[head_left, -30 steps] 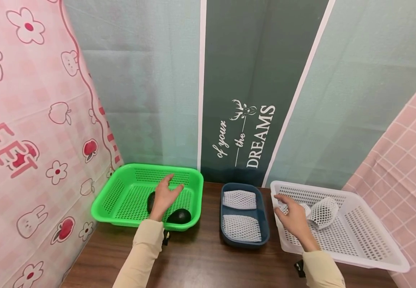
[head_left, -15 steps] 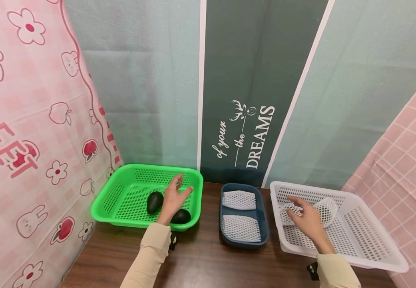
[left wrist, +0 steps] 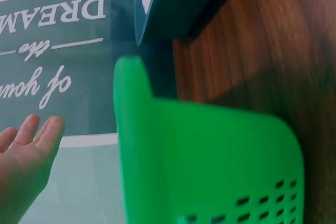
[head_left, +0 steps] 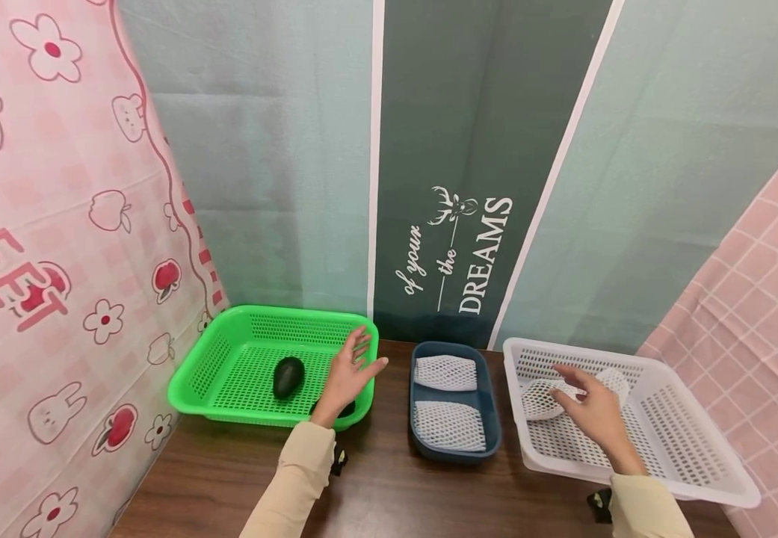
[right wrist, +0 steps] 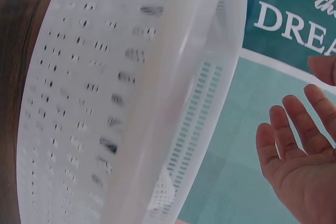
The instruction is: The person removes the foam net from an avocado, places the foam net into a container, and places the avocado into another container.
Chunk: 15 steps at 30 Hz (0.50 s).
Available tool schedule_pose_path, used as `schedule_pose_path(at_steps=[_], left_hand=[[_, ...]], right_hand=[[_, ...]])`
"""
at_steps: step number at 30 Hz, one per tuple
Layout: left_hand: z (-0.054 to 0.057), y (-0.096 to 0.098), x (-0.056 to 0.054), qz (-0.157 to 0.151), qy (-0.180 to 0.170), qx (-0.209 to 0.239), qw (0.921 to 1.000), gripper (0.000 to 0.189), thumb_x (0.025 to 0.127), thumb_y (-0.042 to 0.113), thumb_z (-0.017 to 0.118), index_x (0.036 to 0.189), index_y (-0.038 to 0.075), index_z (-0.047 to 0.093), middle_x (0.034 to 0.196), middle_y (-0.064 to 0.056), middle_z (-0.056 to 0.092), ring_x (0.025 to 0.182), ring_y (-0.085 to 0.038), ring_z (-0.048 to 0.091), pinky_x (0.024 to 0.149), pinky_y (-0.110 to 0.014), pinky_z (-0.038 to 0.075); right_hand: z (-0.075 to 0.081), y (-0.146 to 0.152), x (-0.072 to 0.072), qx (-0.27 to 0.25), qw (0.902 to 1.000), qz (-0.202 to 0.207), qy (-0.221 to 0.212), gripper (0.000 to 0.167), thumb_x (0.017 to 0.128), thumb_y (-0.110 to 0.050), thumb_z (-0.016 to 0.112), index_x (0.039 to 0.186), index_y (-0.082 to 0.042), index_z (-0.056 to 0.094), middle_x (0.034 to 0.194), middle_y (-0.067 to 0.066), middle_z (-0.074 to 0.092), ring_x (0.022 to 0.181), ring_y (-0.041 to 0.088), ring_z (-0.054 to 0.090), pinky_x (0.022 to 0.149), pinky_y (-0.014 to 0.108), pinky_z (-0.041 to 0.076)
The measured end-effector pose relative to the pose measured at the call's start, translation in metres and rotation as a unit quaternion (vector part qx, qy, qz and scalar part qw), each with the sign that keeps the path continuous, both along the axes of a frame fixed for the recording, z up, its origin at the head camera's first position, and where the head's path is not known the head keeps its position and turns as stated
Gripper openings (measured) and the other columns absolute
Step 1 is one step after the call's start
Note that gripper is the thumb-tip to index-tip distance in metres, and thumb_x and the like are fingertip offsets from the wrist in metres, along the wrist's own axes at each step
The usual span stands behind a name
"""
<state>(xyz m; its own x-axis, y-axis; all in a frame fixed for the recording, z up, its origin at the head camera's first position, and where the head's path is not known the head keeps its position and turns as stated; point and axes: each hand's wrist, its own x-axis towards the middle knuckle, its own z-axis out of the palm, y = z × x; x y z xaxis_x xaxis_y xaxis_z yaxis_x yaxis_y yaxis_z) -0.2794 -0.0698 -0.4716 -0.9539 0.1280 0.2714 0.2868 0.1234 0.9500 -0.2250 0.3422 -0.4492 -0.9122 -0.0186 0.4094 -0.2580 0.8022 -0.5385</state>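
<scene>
My left hand (head_left: 348, 377) hovers over the right side of the green basket (head_left: 227, 412), fingers spread, holding nothing. A dark, avocado-like oval fruit (head_left: 288, 377) lies left of it. A second dark one (head_left: 347, 409) is mostly hidden under the hand and wrist. My right hand (head_left: 593, 411), thumb and fingers apart, is above the white basket (head_left: 711, 478) with nothing in its grasp. White foam net sleeves lie inside, one (head_left: 538, 401) left of that hand and another (head_left: 619, 382) partly behind it. Both wrist views show the hands with fingers extended.
Between the baskets stands a dark blue tray (head_left: 488, 400). It holds two white net-covered things, one at the back (head_left: 445, 373) and one in front (head_left: 449, 427); their contents are hidden. Behind hangs a green curtain (head_left: 281, 187). Pink cloths flank the brown table (head_left: 389, 493).
Both hands have drifted right, staying off the things below. The left one has uncovered the left dark fruit and now covers much of the other. The right one now partly hides the rear net sleeve.
</scene>
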Motion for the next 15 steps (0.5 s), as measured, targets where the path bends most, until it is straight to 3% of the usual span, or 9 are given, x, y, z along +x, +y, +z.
schedule_pose_path(at_steps=[6, 15], left_hand=[[-0.007, 0.019, 0.003, -0.030, 0.009, 0.010, 0.9994, 0.074, 0.090, 0.018, 0.072, 0.150, 0.007, 0.030, 0.144, -0.020, 0.043, 0.131, -0.037, 0.041, 0.102, -0.053, 0.036], [-0.016, 0.045, 0.012, -0.050, 0.027, 0.015, 0.9983, 0.074, 0.088, 0.012, 0.072, 0.149, 0.006, 0.031, 0.140, -0.022, 0.045, 0.128, -0.040, 0.043, 0.100, -0.052, 0.039]], right_hand=[[-0.001, 0.013, 0.003, 0.011, 0.9997, -0.014, -0.019, 0.041, 0.087, -0.010, 0.070, 0.125, 0.002, 0.059, 0.122, 0.030, 0.057, 0.104, 0.048, 0.057, 0.080, 0.058, 0.048], [-0.005, 0.027, -0.007, 0.013, 0.9978, 0.019, -0.062, 0.047, 0.088, -0.013, 0.072, 0.129, 0.003, 0.056, 0.126, 0.031, 0.054, 0.108, 0.049, 0.054, 0.081, 0.058, 0.048]])
